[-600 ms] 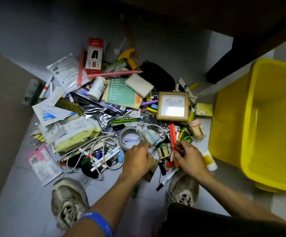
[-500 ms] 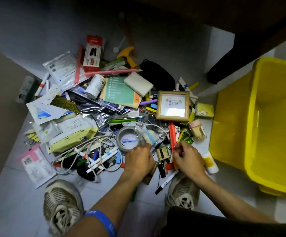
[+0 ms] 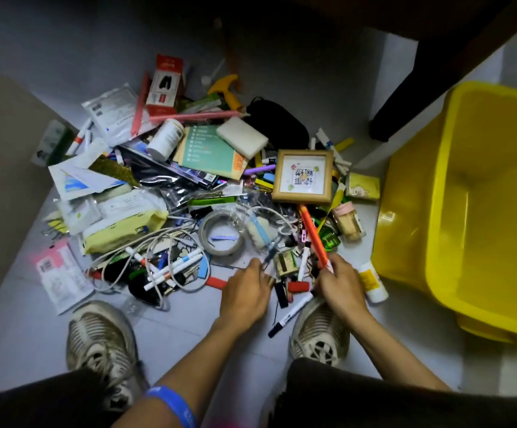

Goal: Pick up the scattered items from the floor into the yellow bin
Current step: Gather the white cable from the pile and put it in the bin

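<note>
A heap of scattered items covers the grey floor (image 3: 170,322) in front of my shoes. The yellow bin (image 3: 418,230) stands at the right, tilted toward me and holding nothing I can see. My right hand (image 3: 342,281) grips the near end of a long orange pen (image 3: 313,234) that points toward a small wooden picture frame (image 3: 303,176). My left hand (image 3: 245,291) lies knuckles up at the heap's near edge, its fingertips pinching a thin dark pen (image 3: 271,251). A tape roll (image 3: 220,237) sits just beyond that hand.
White cables (image 3: 158,248) and white markers (image 3: 173,268) lie left of my left hand. A black marker (image 3: 289,316) and a white tube (image 3: 371,281) rest by my right shoe (image 3: 319,332). A dark furniture leg (image 3: 405,97) stands behind the bin. A beige wall (image 3: 0,168) borders the left.
Both hands have drawn slightly back toward me. The orange pen's near end has lifted in my right hand. The camera has shifted a little.
</note>
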